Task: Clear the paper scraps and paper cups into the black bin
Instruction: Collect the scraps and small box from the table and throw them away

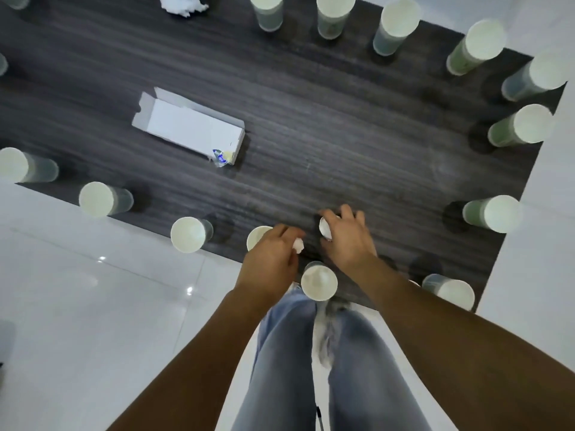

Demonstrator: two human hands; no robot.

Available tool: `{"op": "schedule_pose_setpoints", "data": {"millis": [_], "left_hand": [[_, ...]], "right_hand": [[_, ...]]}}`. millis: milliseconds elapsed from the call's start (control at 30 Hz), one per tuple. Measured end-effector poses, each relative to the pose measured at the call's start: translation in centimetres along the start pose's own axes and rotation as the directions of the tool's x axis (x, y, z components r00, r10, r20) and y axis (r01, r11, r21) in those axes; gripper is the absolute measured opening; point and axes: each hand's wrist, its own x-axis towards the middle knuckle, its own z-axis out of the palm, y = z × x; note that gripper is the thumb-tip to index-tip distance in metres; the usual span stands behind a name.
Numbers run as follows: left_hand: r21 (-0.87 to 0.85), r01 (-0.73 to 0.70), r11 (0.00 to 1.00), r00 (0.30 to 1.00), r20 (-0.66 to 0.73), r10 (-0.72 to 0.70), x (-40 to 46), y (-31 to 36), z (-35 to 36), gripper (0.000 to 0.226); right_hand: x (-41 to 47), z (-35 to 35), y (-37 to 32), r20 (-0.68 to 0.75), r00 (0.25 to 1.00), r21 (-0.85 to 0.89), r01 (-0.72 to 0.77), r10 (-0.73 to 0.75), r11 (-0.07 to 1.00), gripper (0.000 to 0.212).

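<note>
- We see a small crumpled white paper scrap (298, 245) pinched in the curled fingers of the left hand (270, 259), low over the near edge of the dark wood-grain mat (311, 119).
- The right hand (345, 236) curls its fingers and thumb round a small white paper cup or crushed paper piece (326, 228); we cannot tell which, since the hand covers most of it.
- Just behind the left hand stands a pale upside-down paper cup (256, 236), partly hidden by the knuckles.
- Between the two wrists, nearest us, stands another pale paper cup with a slightly dented base (319, 283).
- More pale paper cups ring the mat: one on the near-left edge (188, 234), one further left (96, 199), one at the far left (14, 164), one on the right side (494, 213), one at the near-right corner (454, 290), and a row along the far and right edges, such as one at the top (399, 17).
- An opened white cardboard box (189, 127) lies flat on the mat's left half, well apart from the hands, with a small blue-and-yellow wrapper (221, 157) at its near end.
- A crumpled white paper wad (183, 4) lies at the mat's far edge.
- The mat lies on a glossy white tiled floor (93, 290); our blue-grey jeans (289, 368) show below the arms.
- We see no black bin in view.
</note>
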Motion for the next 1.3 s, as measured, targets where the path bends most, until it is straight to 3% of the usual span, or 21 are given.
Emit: {"op": "schedule_pose_setpoints", "data": {"millis": [333,567,700,833,1033,1300], "left_hand": [[0.236,-0.212,0.948,0.973,0.141,0.182,-4.9,10.6,-1.6,0.029],[0.286,-0.392,0.874,0.913,0.240,0.331,-12.2,17.4,-0.4,0.037],[0.323,-0.528,0.786,0.839,0.345,0.422,-16.3,20.3,0.6,0.036],[0.344,-0.687,0.641,0.715,0.481,0.508,-19.6,22.3,1.8,0.032],[0.305,-0.888,0.345,0.457,0.666,0.590,-24.3,24.6,4.9,0.034],[0.128,-0.992,-0.024,0.099,0.864,0.493,-34.5,29.0,14.5,0.038]], "right_hand": [[-13.8,-8.0,3.6,-0.180,0.979,0.103,-0.082,0.099,0.991,0.049],[-27.0,-9.1,6.6,-0.247,0.924,0.253,-0.229,0.292,0.940,0.051],[-33.8,-8.0,6.8,-0.293,0.859,0.343,-0.316,0.420,0.885,0.055],[-39.3,-5.5,6.3,-0.304,0.750,0.456,-0.428,0.588,0.781,0.046],[-47.2,-0.1,5.7,-0.251,0.547,0.674,-0.494,0.799,0.549,0.050],[-59.7,9.1,7.1,-0.042,0.252,0.855,-0.492,0.967,0.165,0.048]]}}
